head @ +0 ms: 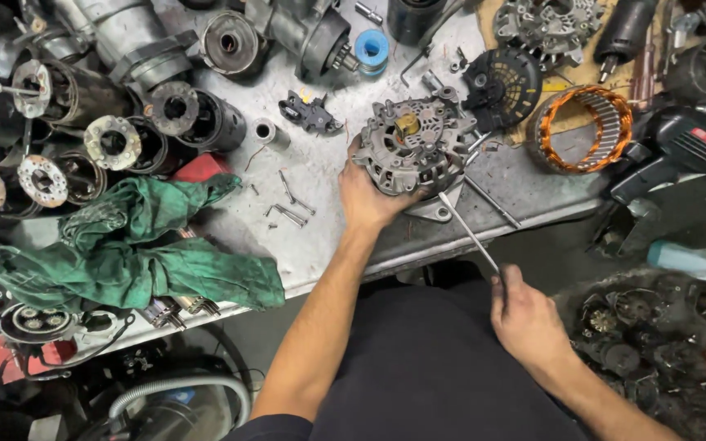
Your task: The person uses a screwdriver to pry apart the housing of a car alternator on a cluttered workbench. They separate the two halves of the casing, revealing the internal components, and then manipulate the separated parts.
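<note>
Grey alternator (414, 147) at bench (320, 163) edge | left hand (369, 200) fingers grip it | right hand (525, 318) fingers closed on screwdriver (467, 231)

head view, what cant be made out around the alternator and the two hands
- Head view: the near side of the alternator is covered by the left hand.
- The tip of the thin metal tool in the right hand is too small to tell its type or whether it touches the housing.
- The parts bin at lower right is dark and blurred.
- The green rag hides the bench beneath it.
</note>
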